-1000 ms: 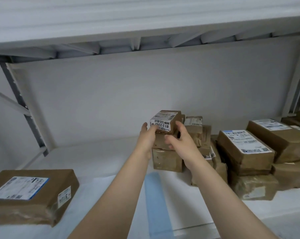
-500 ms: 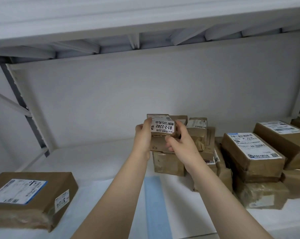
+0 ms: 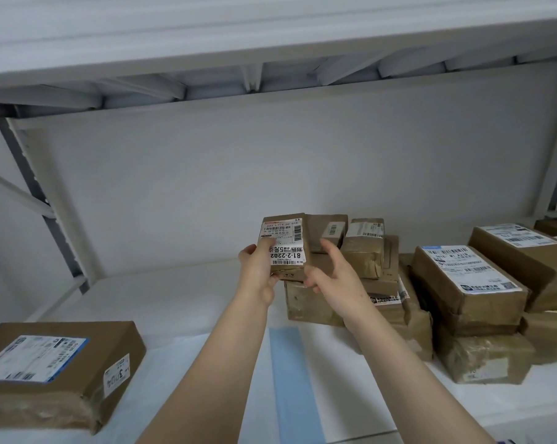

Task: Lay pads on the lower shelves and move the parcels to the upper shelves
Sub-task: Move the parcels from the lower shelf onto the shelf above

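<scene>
The small parcel [image 3: 285,243] is held clear of the shelf [image 3: 149,283], in front of the middle stack [image 3: 315,304], about midway along the shelf's back edge. It is tipped up so that its white label faces the camera; the printed number on the label reads upside down.

The left hand [image 3: 259,274] grips the parcel at its lower left corner. The thumb [image 3: 266,244] lies across the label face; the other fingers curl round behind and beneath the box.

The right hand [image 3: 330,274] is just beside the parcel's right edge. Its fingers [image 3: 327,248] are spread and relaxed and clasp nothing. Whether they touch the parcel or the box behind it cannot be told.

The middle stack consists of several brown taped boxes piled unevenly, with smaller labelled ones on top. To its right, toward the shelf's right edge, a second group of larger parcels [image 3: 466,283] stands two and three high, touching the middle stack. A flat parcel [image 3: 59,370] with a blue-bordered label lies alone at the shelf's front left corner, well apart from the others.

A white pad [image 3: 181,341] covers the shelf surface; a blue strip [image 3: 294,379] runs on it from the front edge toward the middle stack, between the two forearms.

The underside of the shelf above [image 3: 270,36] spans the top of the view. A pale back panel [image 3: 270,171] closes the rear, and a grey upright [image 3: 37,203] stands at the back left corner.
</scene>
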